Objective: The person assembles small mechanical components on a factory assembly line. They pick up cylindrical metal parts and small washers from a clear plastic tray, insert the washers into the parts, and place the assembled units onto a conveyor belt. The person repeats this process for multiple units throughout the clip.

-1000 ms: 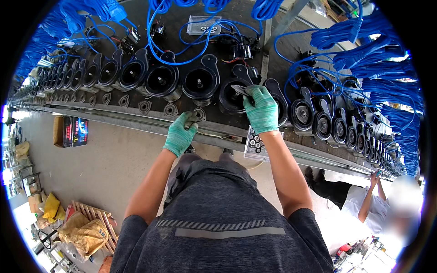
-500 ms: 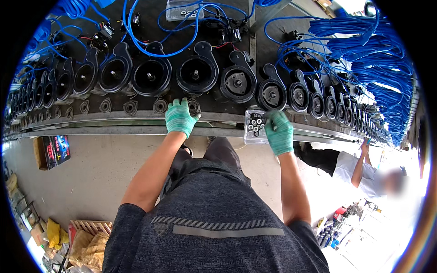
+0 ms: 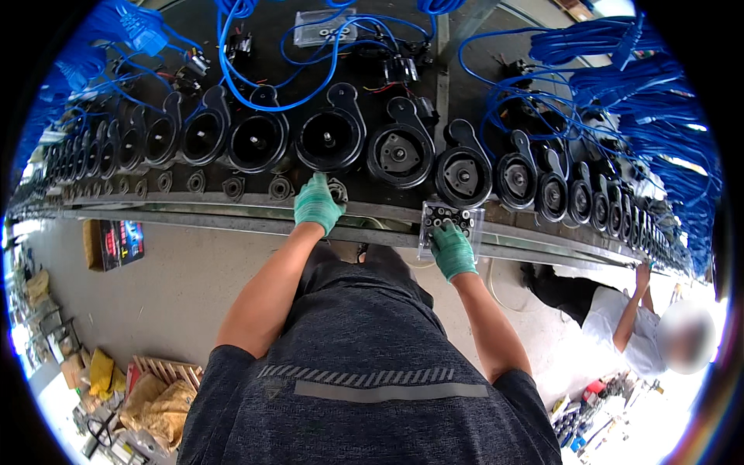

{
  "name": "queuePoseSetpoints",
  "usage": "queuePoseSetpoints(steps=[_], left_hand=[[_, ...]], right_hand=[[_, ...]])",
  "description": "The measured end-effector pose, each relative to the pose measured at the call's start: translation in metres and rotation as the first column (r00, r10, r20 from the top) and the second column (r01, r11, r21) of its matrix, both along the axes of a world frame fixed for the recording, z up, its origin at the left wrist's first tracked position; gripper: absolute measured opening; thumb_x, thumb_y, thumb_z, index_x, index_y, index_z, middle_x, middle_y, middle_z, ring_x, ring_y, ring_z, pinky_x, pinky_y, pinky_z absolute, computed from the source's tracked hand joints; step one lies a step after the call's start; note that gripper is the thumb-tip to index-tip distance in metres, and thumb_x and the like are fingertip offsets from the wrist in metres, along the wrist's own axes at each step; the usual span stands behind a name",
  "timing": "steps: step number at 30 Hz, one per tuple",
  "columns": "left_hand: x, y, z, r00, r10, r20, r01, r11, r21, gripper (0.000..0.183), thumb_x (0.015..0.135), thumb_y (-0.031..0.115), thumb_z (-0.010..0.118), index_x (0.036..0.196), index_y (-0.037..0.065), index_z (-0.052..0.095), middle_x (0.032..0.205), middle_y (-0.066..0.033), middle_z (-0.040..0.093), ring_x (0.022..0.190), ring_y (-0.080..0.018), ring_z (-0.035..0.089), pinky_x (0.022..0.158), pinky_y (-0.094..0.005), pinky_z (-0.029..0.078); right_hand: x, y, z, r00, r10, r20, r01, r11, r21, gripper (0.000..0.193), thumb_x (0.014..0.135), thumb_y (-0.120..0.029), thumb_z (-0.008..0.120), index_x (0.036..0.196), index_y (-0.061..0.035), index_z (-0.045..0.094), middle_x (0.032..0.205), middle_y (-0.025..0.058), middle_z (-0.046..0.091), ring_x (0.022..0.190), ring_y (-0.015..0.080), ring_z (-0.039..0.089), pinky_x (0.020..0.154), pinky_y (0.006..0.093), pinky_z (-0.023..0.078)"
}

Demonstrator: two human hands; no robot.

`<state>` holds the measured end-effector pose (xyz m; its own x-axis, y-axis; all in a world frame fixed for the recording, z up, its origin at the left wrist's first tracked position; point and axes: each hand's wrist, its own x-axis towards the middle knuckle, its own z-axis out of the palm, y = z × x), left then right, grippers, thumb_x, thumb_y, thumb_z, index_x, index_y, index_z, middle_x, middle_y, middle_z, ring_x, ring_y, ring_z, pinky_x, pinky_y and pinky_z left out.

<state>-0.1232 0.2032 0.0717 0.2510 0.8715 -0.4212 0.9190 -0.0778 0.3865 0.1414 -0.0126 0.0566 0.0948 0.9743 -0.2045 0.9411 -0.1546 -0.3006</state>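
My left hand [image 3: 318, 205], in a green glove, is at the front edge of the bench. Its fingers and thumb close on the side of a small metal flange plate [image 3: 337, 191]. Just beyond sits a round black housing [image 3: 331, 139] with a shaft standing in its middle. My right hand [image 3: 452, 252], gloved alike, reaches into a clear plastic box [image 3: 425, 246] of small black and silver ring-shaped parts [image 3: 442, 213]. Its fingers are drawn together among the rings, and the tips are partly hidden. Right of centre, a black housing [image 3: 399, 153] has a plate fitted inside.
More housings line the bench both ways, with loose flange plates [image 3: 280, 187] before those on the left. Coiled blue cables [image 3: 620, 77] pile up behind. Another clear box [image 3: 325, 29] lies at the back. A person [image 3: 620, 318] works at the bench far right.
My right hand has come down from above the box's right edge into the rings. My left hand stays by the same flange plate. The whole view has shifted slightly.
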Motion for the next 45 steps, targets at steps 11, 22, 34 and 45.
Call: queuePoseSetpoints(steps=[11,22,34,45], left_hand=[[-0.003,-0.013,-0.031,0.957,0.055,0.286,-0.03,0.996,-0.089,0.069,0.074,0.011,0.084,0.131,0.003,0.047,0.121,-0.0196,0.062,0.11,-0.0363,0.064,0.098,-0.043,0.052],[-0.019,-0.045,0.049,0.531,0.42,0.736,0.244,0.756,-0.607,0.062,0.081,-0.005,0.07,0.135,0.008,0.042,0.116,-0.0076,0.062,0.095,-0.0167,0.063,0.076,-0.0315,0.058],[-0.056,-0.043,0.068,0.428,0.485,0.762,0.351,0.688,-0.635,0.063,0.09,0.008,0.063,0.147,0.007,0.035,0.13,-0.0111,0.055,0.116,-0.0209,0.059,0.095,-0.0384,0.056],[-0.072,-0.039,0.053,0.498,0.368,0.785,0.366,0.731,-0.575,0.05,0.099,0.007,0.058,0.145,0.007,0.039,0.128,-0.0101,0.058,0.112,-0.0201,0.061,0.095,-0.0363,0.056]], right_hand=[[0.022,-0.006,-0.006,0.96,0.27,0.07,-0.276,0.955,0.112,0.014,0.081,-0.008,0.065,0.094,-0.0109,0.068,0.101,0.0136,0.063,0.095,0.0336,0.064,0.08,0.0434,0.055],[-0.11,0.078,0.114,0.814,-0.022,-0.58,0.253,0.913,0.321,0.016,0.083,-0.008,0.075,0.098,-0.0098,0.068,0.093,0.0093,0.065,0.079,0.0312,0.068,0.067,0.0411,0.056],[-0.144,0.084,0.101,0.914,0.125,-0.386,0.027,0.93,0.365,0.029,0.079,-0.007,0.075,0.107,-0.0058,0.069,0.099,0.0124,0.063,0.09,0.0334,0.063,0.079,0.0425,0.055],[-0.152,0.09,0.087,0.462,-0.356,-0.813,0.287,0.927,-0.243,0.043,0.085,-0.009,0.077,0.123,0.0032,0.059,0.104,0.0132,0.072,0.09,0.0174,0.067,0.081,0.0311,0.056]])
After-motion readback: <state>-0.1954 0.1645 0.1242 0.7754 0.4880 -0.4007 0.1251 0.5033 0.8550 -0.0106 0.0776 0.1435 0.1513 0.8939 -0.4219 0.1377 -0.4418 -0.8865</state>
